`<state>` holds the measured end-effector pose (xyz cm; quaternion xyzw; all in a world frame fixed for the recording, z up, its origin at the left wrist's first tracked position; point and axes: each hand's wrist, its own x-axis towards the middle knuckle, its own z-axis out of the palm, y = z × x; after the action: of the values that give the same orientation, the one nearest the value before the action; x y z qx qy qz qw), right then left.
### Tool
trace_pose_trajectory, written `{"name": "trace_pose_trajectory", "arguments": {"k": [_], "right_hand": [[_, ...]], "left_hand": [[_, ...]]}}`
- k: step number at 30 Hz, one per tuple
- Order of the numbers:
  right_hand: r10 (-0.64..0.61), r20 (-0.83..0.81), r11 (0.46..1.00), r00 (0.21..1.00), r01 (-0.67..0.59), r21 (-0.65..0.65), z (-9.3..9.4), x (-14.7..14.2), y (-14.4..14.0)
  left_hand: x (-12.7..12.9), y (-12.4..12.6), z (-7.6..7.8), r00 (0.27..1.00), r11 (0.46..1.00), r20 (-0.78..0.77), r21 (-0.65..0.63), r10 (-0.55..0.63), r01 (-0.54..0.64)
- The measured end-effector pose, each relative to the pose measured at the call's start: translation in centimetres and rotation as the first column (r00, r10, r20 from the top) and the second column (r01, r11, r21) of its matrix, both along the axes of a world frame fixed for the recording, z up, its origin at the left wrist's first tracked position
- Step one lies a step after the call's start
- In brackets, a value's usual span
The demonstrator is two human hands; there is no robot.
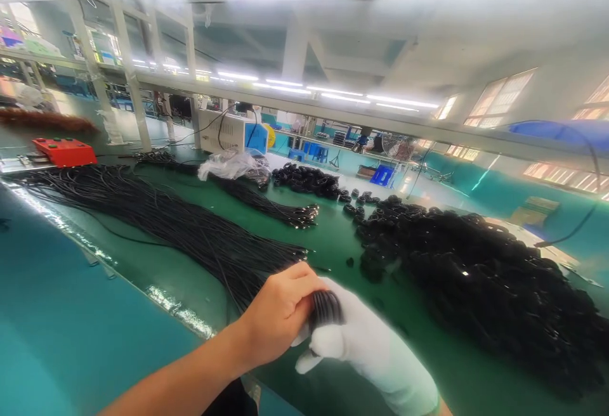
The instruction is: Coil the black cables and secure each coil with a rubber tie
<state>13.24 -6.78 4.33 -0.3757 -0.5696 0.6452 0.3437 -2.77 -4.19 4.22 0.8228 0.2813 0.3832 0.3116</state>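
My bare left hand (284, 305) and my white-gloved right hand (349, 324) meet over the near part of the green bench. Between them is a coiled black cable (327, 308), its loops lying side by side. The gloved fingers and thumb wrap round the coil from the right. My left fingers are closed against its left side; the fingertips are partly hidden. Just beyond my left hand, the ends of a long bundle of straight black cables (190, 222) lie on the bench.
A large heap of coiled black cables (480, 276) covers the right side. A second cable bundle (271, 203) and a clear plastic bag (233, 165) lie further back. At the left stands a red button box (64, 151). White metal posts (126, 54) rise behind it.
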Motion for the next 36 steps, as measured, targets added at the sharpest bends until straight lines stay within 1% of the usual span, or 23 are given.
{"name": "trace_pose_trajectory", "arguments": {"k": [2,4,6,7,12,15,18,21,23,25,27,29,30,32,34,36], "right_hand": [[0.063,-0.165,0.996,0.984,-0.073,-0.055,-0.8,0.4,0.5],[0.098,-0.311,0.988,0.945,-0.129,-0.080,-1.7,0.8,1.0],[0.114,-0.384,0.981,0.916,-0.164,-0.102,-2.5,1.2,1.4],[0.114,-0.396,0.979,0.911,-0.171,-0.112,-3.0,1.4,1.6],[0.036,-0.394,0.987,0.919,-0.094,-0.130,-4.7,2.0,1.9],[0.003,-0.386,0.988,0.922,-0.063,-0.143,-4.8,2.0,1.9],[-0.013,-0.382,0.990,0.924,-0.042,-0.137,-4.6,1.9,1.9],[-0.027,-0.368,0.990,0.929,-0.025,-0.136,-4.7,1.7,2.0],[-0.035,-0.359,0.990,0.933,-0.016,-0.138,-4.9,1.5,1.9],[-0.035,-0.356,0.989,0.934,-0.018,-0.145,-4.9,1.4,1.8],[-0.034,-0.357,0.987,0.934,-0.024,-0.156,-4.7,1.2,1.5],[-0.023,-0.335,0.987,0.942,-0.031,-0.155,-4.3,1.0,1.4],[-0.017,-0.309,0.988,0.951,-0.032,-0.152,-4.1,1.0,1.3],[-0.017,-0.250,0.988,0.968,-0.022,-0.153,-3.9,1.0,1.2],[-0.052,-0.223,0.983,0.973,0.011,-0.181,-4.1,1.3,1.1],[-0.093,-0.243,0.973,0.966,0.036,-0.227,-4.7,1.5,0.9]], "left_hand": [[0.2,0.2,0.3,0.997,0.997,-0.052,-0.058,0.052,-0.055],[0.5,0.6,0.7,0.990,0.981,-0.102,-0.157,0.098,-0.113],[0.9,0.9,0.8,0.981,0.958,-0.137,-0.233,0.138,-0.168],[1.2,1.0,0.8,0.975,0.951,-0.154,-0.240,0.161,-0.195],[2.6,1.4,0.1,0.932,0.948,-0.232,-0.089,0.278,-0.304],[3.0,1.4,-0.6,0.925,0.935,-0.217,-0.103,0.312,-0.340],[3.1,1.6,-1.0,0.919,0.916,-0.216,-0.163,0.330,-0.367],[3.1,1.9,-1.3,0.918,0.891,-0.240,-0.259,0.315,-0.373],[3.2,2.2,-1.6,0.927,0.869,-0.226,-0.337,0.300,-0.363],[3.2,2.4,-2.0,0.943,0.835,-0.192,-0.439,0.272,-0.331],[3.3,2.5,-2.5,0.957,0.791,-0.158,-0.538,0.244,-0.291],[3.4,2.5,-3.1,0.959,0.764,-0.151,-0.580,0.239,-0.282],[3.4,2.5,-3.3,0.957,0.763,-0.158,-0.578,0.243,-0.290],[3.4,2.5,-3.6,0.951,0.781,-0.187,-0.543,0.247,-0.309],[3.4,2.5,-3.7,0.944,0.820,-0.222,-0.472,0.244,-0.323],[3.5,2.6,-3.6,0.938,0.863,-0.256,-0.389,0.235,-0.322]]}}
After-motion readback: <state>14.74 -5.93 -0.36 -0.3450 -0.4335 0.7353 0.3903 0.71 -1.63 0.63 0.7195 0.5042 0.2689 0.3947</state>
